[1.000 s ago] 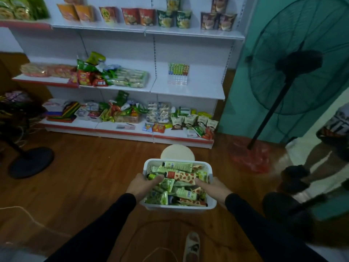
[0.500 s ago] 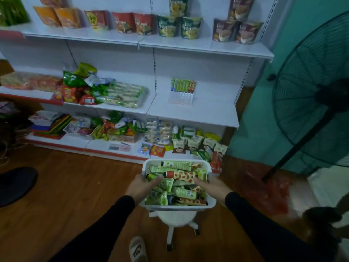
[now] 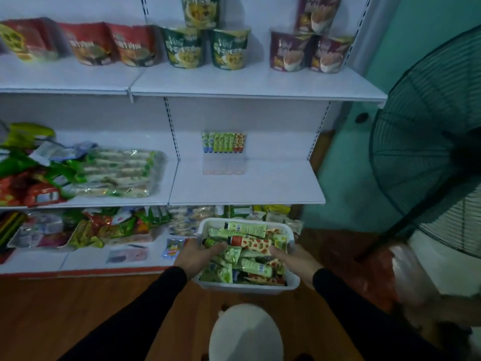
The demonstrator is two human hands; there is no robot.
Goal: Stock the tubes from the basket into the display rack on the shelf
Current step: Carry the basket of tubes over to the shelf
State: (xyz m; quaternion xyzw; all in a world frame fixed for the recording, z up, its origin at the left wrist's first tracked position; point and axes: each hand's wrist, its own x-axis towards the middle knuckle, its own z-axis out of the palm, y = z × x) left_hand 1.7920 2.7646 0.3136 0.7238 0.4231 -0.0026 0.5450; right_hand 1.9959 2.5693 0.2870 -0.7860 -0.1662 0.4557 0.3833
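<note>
White shelf (image 3: 247, 183): rack (image 3: 223, 155) part-filled; basket (image 3: 247, 287) heaped with tubes (image 3: 250, 243), fingers (image 3: 216, 248) curled over rims.

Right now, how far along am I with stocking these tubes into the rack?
Barely started. The display rack on the middle shelf already holds one back row of upright tubes; its clear front rows look unfilled. In hand: your left hand and right hand grip the white basket, still heaped with tubes. Left: set it down and load them.
</note>
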